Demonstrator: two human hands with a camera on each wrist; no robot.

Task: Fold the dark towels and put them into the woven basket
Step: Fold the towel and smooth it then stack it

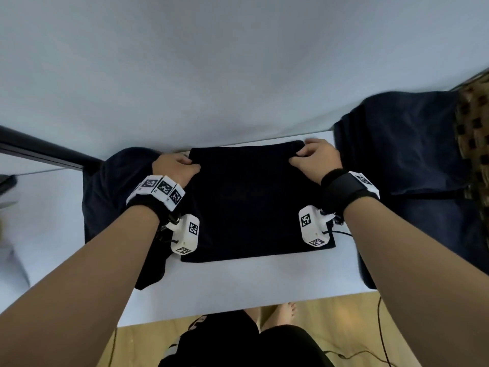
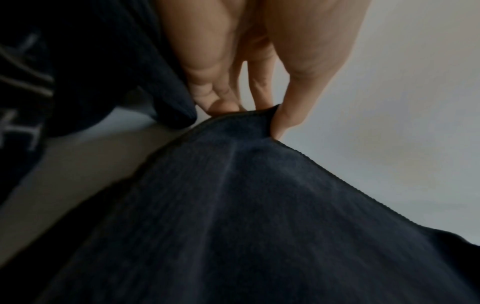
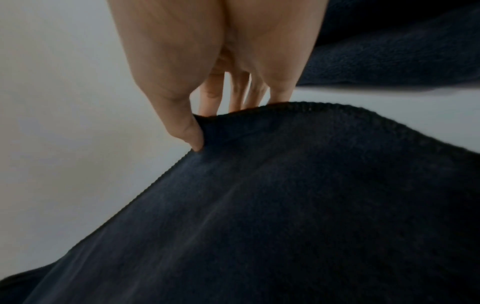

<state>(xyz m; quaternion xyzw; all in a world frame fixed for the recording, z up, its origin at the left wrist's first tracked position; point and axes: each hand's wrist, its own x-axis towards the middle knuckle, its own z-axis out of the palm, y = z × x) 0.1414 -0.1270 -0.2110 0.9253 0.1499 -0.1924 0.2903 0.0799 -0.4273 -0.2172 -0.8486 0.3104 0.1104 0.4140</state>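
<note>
2 hands (image 1: pixel 248 161) pinch the towel (image 1: pixel 254 202) — wrist views show thumbs gripping.

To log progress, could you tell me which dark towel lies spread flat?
The middle towel, pinched by both hands; the left towel and right towel lie rumpled.

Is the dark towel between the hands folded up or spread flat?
Spread flat: the dark towel lies as a rectangle on the table. Left hand and right hand pinch its far corners.
</note>
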